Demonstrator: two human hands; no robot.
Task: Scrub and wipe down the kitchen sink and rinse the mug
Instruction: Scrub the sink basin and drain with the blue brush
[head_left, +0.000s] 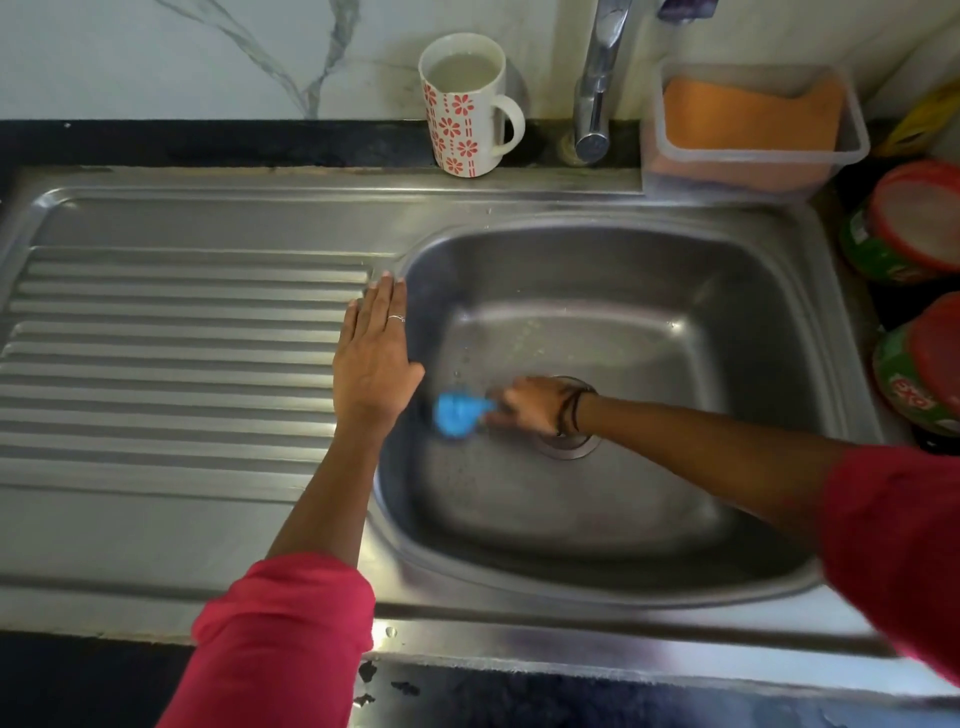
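Observation:
The steel sink basin (649, 291) fills the right half of the view, with a round drain (571, 444) in its floor. My right hand (530, 405) reaches down into the basin and is shut on a blue scrubber (457, 411), pressed against the basin floor near the left wall, just left of the drain. My left hand (371, 358) lies flat with fingers together on the left rim of the basin, holding nothing. A white mug (465, 104) with red flowers stands upright on the back ledge, left of the tap, with cloudy liquid inside.
A ribbed steel drainboard (171, 353) stretches to the left. The chrome tap (597, 88) rises behind the basin. A clear plastic box (753, 124) holding an orange sponge sits at the back right. Two red-lidded green jars (904, 228) (924, 369) stand along the right edge.

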